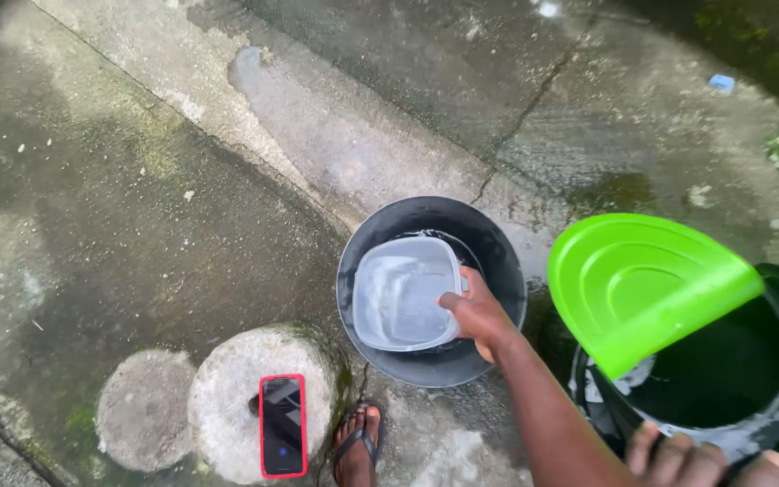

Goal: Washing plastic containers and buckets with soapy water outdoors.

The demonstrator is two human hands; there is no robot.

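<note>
Concrete floor (pixel 137 180), wet, carries everything. Big dark bin (pixel 723 379) at its lower right edge, green lid (pixel 642 280) tilted on the rim, your right hand (pixel 705 460) resting on that rim, fingers curled over it. Black bucket (pixel 430 289) mid-floor; your left hand (pixel 480 316) clamps the clear plastic container (pixel 403 290) above it. Risk: wet grip, container slips; lid slides off; splash hits the red-cased phone (pixel 282 426) on the stone (pixel 259 397).
</note>
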